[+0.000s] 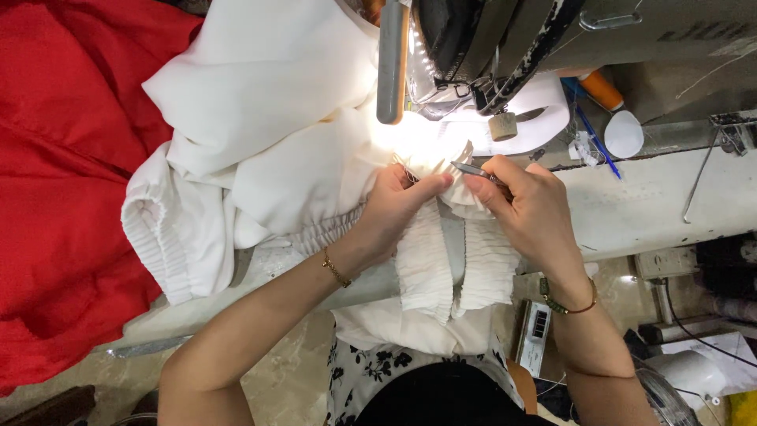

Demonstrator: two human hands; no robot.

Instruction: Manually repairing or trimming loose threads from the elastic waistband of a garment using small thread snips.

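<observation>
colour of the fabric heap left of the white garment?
Red fabric heap, plain; head view.

Small grey display screen under table edge

Pretty bright overall, but the little lamp under the sewing machine totally blows out the white fabric right by the needle, pure glare there with no detail. Soft shadows fall in the folds and under the bench. The floor area below is dimmer. Focus is decent in the centre, with slight wide-angle stretch toward the edges.
</observation>
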